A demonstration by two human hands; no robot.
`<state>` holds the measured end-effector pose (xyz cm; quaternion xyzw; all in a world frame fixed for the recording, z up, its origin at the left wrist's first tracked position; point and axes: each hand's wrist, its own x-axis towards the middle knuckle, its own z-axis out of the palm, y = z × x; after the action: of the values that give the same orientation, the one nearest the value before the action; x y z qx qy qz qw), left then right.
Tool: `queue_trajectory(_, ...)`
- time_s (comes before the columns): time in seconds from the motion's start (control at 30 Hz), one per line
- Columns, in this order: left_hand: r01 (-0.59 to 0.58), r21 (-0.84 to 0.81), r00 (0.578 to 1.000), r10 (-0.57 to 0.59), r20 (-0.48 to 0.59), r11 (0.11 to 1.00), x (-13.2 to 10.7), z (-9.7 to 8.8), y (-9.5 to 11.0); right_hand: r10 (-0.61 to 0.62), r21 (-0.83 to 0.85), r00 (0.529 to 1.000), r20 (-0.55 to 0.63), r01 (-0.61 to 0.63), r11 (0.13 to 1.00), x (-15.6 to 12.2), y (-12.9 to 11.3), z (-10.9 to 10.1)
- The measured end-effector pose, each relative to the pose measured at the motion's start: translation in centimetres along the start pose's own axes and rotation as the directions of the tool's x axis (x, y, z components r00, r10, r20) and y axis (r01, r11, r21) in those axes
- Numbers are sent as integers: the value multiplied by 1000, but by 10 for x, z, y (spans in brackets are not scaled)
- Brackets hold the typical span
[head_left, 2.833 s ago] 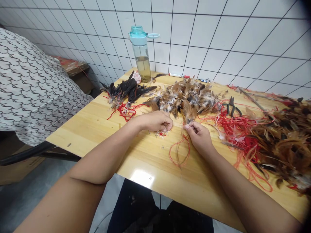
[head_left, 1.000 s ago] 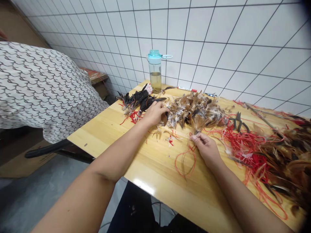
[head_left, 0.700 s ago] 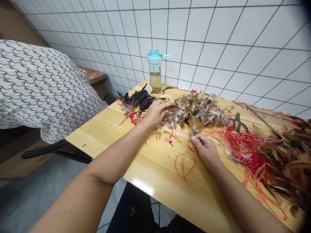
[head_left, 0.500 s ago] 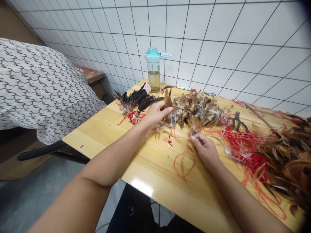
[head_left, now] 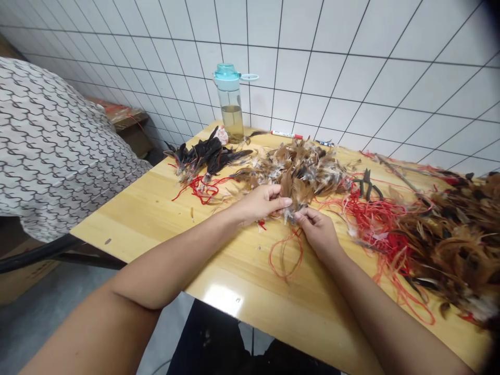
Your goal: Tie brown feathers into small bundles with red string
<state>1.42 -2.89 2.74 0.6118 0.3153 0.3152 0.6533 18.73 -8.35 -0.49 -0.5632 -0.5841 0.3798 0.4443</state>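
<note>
My left hand (head_left: 267, 202) pinches a brown feather (head_left: 286, 187) at its lower end, right beside my right hand. Between the thumb and fingers of my right hand (head_left: 315, 225) is a small bunch of brown feathers (head_left: 300, 194), held at its base. A loop of red string (head_left: 270, 259) hangs from that bunch and lies on the table. Just behind both hands spreads a pile of loose brown and white feathers (head_left: 308, 156). Tangled red string (head_left: 375, 221) lies to the right of my right hand.
Black feather bundles (head_left: 211, 156) with red string lie at the left on the wooden table (head_left: 148, 224). A water bottle (head_left: 231, 112) stands near the tiled wall. Pliers (head_left: 367, 186), a red-capped marker (head_left: 287, 135) and a large heap of brown feathers (head_left: 457, 245) are farther right.
My left hand has carried its feather from the pile toward me and to the right, up against the bunch in my right hand. The view has shifted slightly to the right.
</note>
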Motion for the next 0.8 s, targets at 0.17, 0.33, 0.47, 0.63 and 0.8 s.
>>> queue_trajectory(0.17, -30, 170, 993, 49, -109, 985, 2, 4, -6, 12, 20, 999, 36, -13, 1000, 3, 4, 0)
queue_trajectory(0.33, -98, 351, 969, 170, -178, 931, 1, 4, -7, 22, 55, 999, 43, -24, 998, 3, 5, 0)
queue_trajectory(0.47, -151, 529, 936, 293, -195, 835, 0, 6, -6, 30, 50, 998, 59, -33, 998, 2, 3, 0)
queue_trajectory(0.63, -164, 588, 910, 351, -218, 792, -2, 11, -9, 27, 19, 996, 90, -29, 999, 1, 2, 0)
queue_trajectory(0.8, -169, 561, 926, 326, -192, 811, -1, 12, -12, 23, -18, 993, 113, -22, 1000, 2, 2, 0)
